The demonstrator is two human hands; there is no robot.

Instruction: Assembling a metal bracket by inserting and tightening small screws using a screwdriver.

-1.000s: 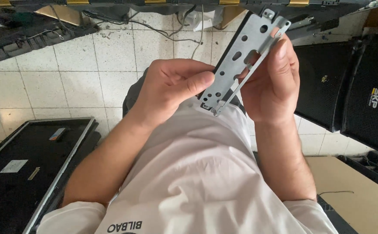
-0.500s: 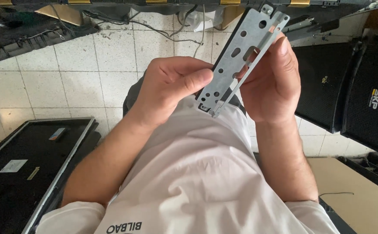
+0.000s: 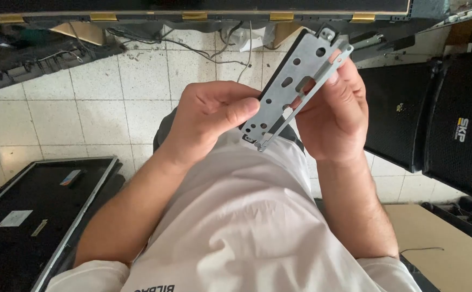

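Two hands hold one grey metal bracket above the lap, tilted, its top end near the dark panel edge beyond. Left hand pinches the lower end; right hand is curled around the upper part. One flat black panel lies on the tiled floor, with open tiles between.
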